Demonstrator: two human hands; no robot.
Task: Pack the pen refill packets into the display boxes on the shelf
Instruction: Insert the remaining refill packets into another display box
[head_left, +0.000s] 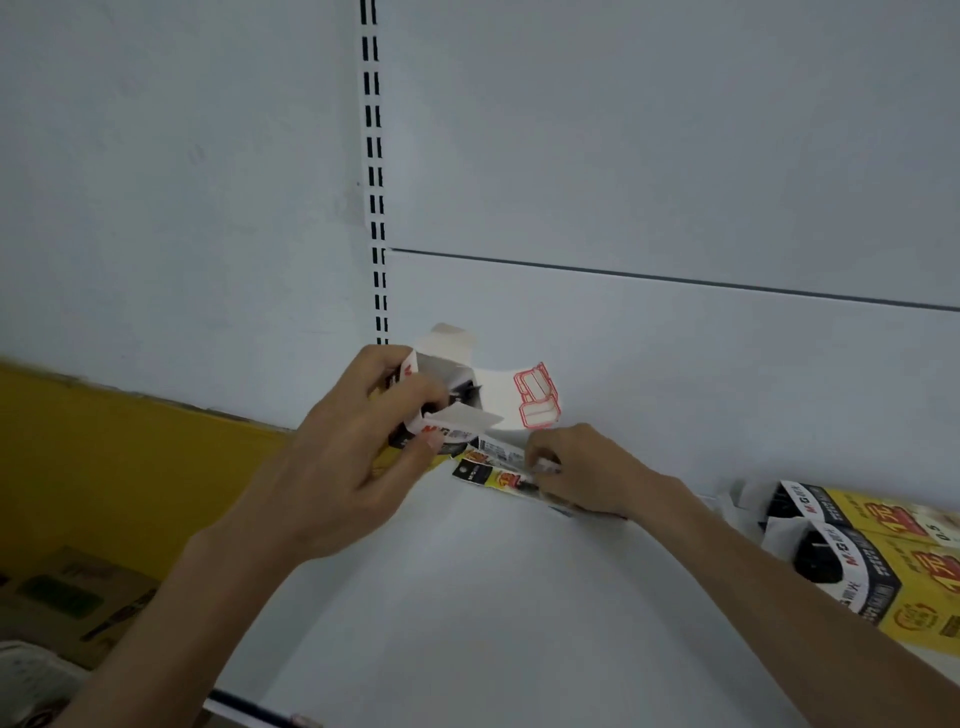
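My left hand (358, 452) grips an open display box (467, 397), white inside with a red drawing on its raised flap, held just above the white shelf (467, 597). Its opening faces right and dark contents show inside. My right hand (576, 467) pinches pen refill packets (493, 475), yellow and black, lying flat on the shelf right below the box. Part of the packets is hidden under my fingers.
Two more display boxes (872, 556), yellow and black with open white flaps, lie at the shelf's right end. A slotted upright (376, 208) runs up the white back panel. Brown cartons (78, 597) and a yellow surface lie lower left, beyond the shelf's front edge.
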